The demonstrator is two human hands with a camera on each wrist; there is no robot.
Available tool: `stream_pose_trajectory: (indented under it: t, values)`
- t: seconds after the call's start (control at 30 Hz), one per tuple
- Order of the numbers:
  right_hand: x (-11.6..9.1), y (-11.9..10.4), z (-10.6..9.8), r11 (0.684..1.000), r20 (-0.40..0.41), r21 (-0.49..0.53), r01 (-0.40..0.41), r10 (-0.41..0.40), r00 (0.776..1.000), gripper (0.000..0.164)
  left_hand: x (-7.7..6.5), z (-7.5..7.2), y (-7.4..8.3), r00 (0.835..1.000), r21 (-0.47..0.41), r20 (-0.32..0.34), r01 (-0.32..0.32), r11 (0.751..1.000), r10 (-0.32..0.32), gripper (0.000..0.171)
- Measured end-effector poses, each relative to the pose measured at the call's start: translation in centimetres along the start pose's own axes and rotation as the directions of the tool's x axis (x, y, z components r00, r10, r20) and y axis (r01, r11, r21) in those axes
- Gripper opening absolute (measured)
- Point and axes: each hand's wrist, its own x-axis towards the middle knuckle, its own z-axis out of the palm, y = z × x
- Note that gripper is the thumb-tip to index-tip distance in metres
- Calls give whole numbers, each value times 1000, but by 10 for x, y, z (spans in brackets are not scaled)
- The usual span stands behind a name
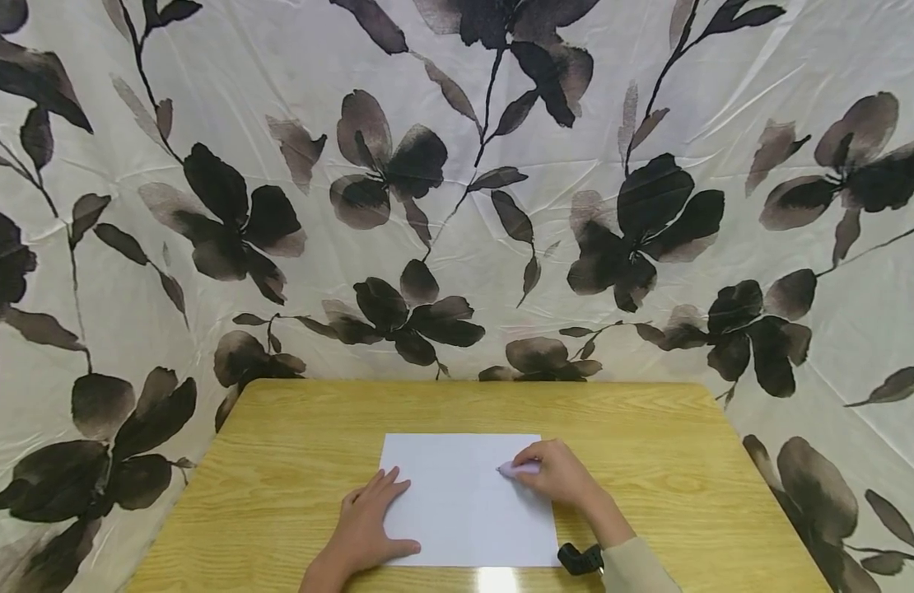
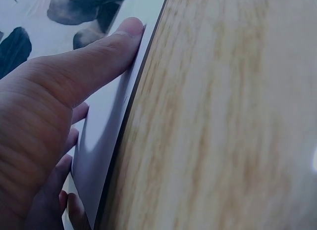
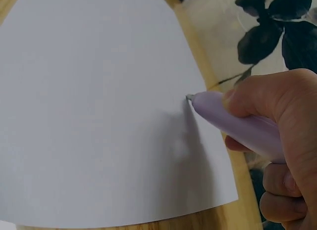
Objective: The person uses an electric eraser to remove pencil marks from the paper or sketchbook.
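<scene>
A blank white sheet of paper point(image 1: 464, 519) lies on the wooden table. My left hand point(image 1: 368, 520) rests at its left side, fingers spread, with fingertips and thumb on the sheet. Up close in the left wrist view, the thumb of the left hand point(image 2: 44, 106) lies along the sheet's near edge. My right hand point(image 1: 564, 473) is over the sheet's upper right part and grips a thick lilac pen-shaped tool point(image 1: 519, 469). In the right wrist view, its small metal tip point(image 3: 189, 97) is at the paper surface near the right edge; whether it touches, I cannot tell.
The yellow wood-grain table point(image 1: 294, 445) extends around the sheet. Behind and beside it hangs a white cloth with dark flowers point(image 1: 457, 247). A black device point(image 1: 580, 560) is at my right wrist, by the sheet's near right corner.
</scene>
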Motion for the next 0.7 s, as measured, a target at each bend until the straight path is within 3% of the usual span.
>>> stream_pose_trajectory:
  t: [0.43, 0.7]
  values:
    - [0, -2, -2, 999, -52, -2, -37, 37, 998, 10, -2, -2, -1, 1000, -20, -13, -6, 1000, 5, 99]
    - [-1, -3, -4, 1000, -3, 22, -11, 11, 1000, 14, -2, 0, -2, 1000, -8, -9, 1, 1000, -1, 99]
